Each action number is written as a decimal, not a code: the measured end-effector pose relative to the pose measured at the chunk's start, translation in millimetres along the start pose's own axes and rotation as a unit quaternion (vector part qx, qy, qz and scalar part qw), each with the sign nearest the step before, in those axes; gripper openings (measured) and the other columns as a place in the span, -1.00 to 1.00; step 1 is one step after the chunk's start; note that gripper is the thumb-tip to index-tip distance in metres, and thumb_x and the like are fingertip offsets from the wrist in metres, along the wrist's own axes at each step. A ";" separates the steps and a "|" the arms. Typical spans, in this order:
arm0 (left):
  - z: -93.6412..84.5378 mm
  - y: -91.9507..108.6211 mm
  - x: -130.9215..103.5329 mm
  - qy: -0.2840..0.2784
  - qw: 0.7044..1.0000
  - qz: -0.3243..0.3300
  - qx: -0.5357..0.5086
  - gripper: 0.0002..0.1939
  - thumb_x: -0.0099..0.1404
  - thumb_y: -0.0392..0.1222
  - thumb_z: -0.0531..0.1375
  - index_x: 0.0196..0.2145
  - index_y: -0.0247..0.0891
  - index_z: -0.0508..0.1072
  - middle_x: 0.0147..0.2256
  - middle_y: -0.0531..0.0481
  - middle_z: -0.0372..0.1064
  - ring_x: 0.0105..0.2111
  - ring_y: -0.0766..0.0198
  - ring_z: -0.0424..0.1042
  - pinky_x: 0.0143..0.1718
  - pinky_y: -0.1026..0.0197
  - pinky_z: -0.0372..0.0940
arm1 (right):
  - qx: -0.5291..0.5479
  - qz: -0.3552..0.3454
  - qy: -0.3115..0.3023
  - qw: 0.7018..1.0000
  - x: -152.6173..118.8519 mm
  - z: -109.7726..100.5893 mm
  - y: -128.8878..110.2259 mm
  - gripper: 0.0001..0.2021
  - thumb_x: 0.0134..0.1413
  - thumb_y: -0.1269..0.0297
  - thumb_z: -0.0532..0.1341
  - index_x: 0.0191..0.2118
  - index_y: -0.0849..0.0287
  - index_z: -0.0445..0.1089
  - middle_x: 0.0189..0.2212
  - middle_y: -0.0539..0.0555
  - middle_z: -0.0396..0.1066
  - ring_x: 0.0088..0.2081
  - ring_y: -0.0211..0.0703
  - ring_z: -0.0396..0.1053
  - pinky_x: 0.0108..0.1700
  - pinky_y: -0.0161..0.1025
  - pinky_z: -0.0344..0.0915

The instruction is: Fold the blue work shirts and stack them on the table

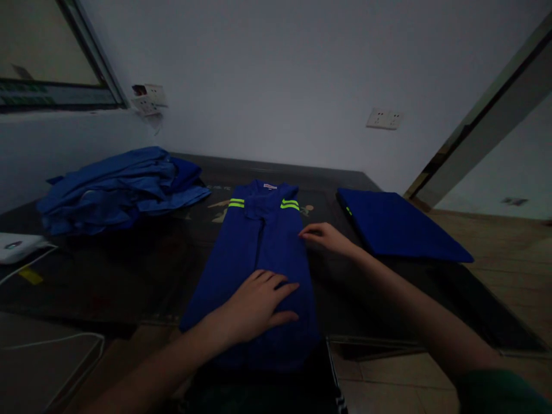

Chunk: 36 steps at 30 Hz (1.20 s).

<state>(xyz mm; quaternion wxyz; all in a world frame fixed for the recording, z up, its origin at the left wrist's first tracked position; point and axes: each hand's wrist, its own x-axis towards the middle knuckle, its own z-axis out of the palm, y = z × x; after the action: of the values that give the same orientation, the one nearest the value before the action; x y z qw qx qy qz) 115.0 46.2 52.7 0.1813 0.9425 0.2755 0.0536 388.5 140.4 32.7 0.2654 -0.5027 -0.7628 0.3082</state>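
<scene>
A blue work jacket (241, 247) with yellow-green stripes at both shoulders lies before me, its sides folded in and its collar toward the wall. The lower end hangs over the table's near edge. Flat on the front of the jacket rests my left hand (259, 302), fingers spread. My right hand (324, 237) is at the jacket's right edge below the stripes, with thumb and fingertips pinched together on the fabric's edge.
On the dark table (164, 276), a heap of crumpled blue garments (116, 190) lies at the left. A folded blue garment (401, 224) lies at the right. A white device (19, 247) with a cable sits at the far left. Wall sockets (383, 118) are behind.
</scene>
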 end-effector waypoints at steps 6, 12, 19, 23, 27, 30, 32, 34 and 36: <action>-18.4 -27.5 78.2 0.008 0.993 0.112 -0.027 -0.57 0.34 -0.05 0.14 0.13 -0.15 0.32 0.16 -0.13 0.24 0.15 0.05 0.24 0.14 0.04 0.15 | -0.016 0.126 0.152 0.980 95.2 -51.7 55.6 -0.84 -0.06 0.52 0.24 -0.29 0.32 0.53 -0.37 0.14 0.54 -0.33 -0.15 0.46 -0.21 -0.26 0.37; 16.9 -70.6 116.0 0.022 0.994 0.100 0.026 -0.26 0.29 0.09 0.14 0.32 -0.03 -0.05 0.36 -0.22 -0.26 0.34 -0.08 -0.23 0.27 -0.19 -0.16 | -0.030 0.136 0.212 0.967 156.7 -54.9 85.9 -0.61 -0.17 0.63 0.25 -0.11 0.35 0.45 -0.16 0.23 0.50 -0.20 -0.15 0.46 -0.11 -0.24 0.36; 26.3 -78.4 111.7 0.009 0.993 0.119 -0.005 -0.36 0.34 0.12 0.07 0.31 0.02 0.01 0.37 -0.15 -0.39 0.34 -0.08 -0.30 0.28 -0.22 -0.20 | -0.004 0.113 0.197 0.974 205.9 -52.3 106.7 -0.66 -0.09 0.60 0.19 -0.13 0.34 0.49 -0.17 0.20 0.52 -0.23 -0.16 0.46 -0.14 -0.25 0.38; 18.5 -77.2 111.2 -0.007 0.992 0.119 -0.044 -0.38 0.36 0.15 0.00 0.31 0.00 0.01 0.37 -0.16 -0.42 0.34 -0.08 -0.33 0.27 -0.26 -0.22 | 0.020 0.096 0.152 0.984 221.2 -58.1 115.0 -0.77 0.05 0.46 0.14 -0.22 0.33 0.52 -0.29 0.16 0.54 -0.37 -0.21 0.45 -0.29 -0.30 0.40; 8.1 -73.7 108.9 -0.025 0.990 0.110 -0.085 -0.40 0.39 0.17 -0.09 0.31 -0.05 0.04 0.36 -0.19 -0.43 0.34 -0.10 -0.38 0.27 -0.29 -0.25 | 0.004 0.093 0.129 0.987 234.3 -60.3 123.2 -0.74 0.12 0.39 0.09 -0.20 0.33 0.50 -0.30 0.14 0.54 -0.39 -0.24 0.44 -0.32 -0.34 0.36; 4.3 -72.0 106.6 -0.033 0.989 0.111 -0.093 -0.39 0.39 0.18 -0.09 0.30 -0.09 0.06 0.36 -0.23 -0.44 0.34 -0.10 -0.39 0.28 -0.27 -0.26 | -0.041 0.095 0.122 0.987 246.7 -57.0 127.4 -0.74 0.14 0.40 0.06 -0.23 0.34 0.50 -0.31 0.14 0.53 -0.36 -0.24 0.43 -0.26 -0.34 0.33; 6.5 -72.0 105.1 -0.026 0.989 0.116 -0.092 -0.38 0.38 0.18 -0.08 0.31 -0.10 0.05 0.35 -0.25 -0.44 0.34 -0.10 -0.38 0.28 -0.27 -0.24 | -0.081 0.095 0.114 0.986 254.5 -53.0 128.4 -0.76 0.15 0.41 0.07 -0.27 0.33 0.49 -0.30 0.15 0.53 -0.30 -0.23 0.42 -0.19 -0.35 0.30; 12.4 -72.1 103.6 -0.018 0.989 0.119 -0.090 -0.36 0.37 0.19 -0.06 0.31 -0.11 0.05 0.35 -0.27 -0.46 0.33 -0.13 -0.38 0.27 -0.29 -0.24 | -0.125 0.095 0.107 0.982 259.8 -48.3 127.8 -0.78 0.16 0.40 0.09 -0.27 0.29 0.49 -0.27 0.15 0.52 -0.24 -0.21 0.41 -0.14 -0.34 0.26; 19.3 -71.1 101.7 -0.015 0.988 0.123 -0.089 -0.34 0.35 0.21 -0.03 0.31 -0.11 0.05 0.35 -0.27 -0.47 0.33 -0.17 -0.40 0.26 -0.33 -0.26 | -0.172 0.098 0.108 0.974 261.7 -42.8 125.5 -0.80 0.19 0.36 0.10 -0.24 0.23 0.48 -0.23 0.14 0.51 -0.19 -0.18 0.40 -0.11 -0.31 0.24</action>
<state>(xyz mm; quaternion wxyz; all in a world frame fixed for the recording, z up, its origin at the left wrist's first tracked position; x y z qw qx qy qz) 169.1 150.6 8.5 0.2604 0.9502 0.1488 0.0851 402.2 430.8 -6.2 0.2243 -0.6430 -0.7186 0.1409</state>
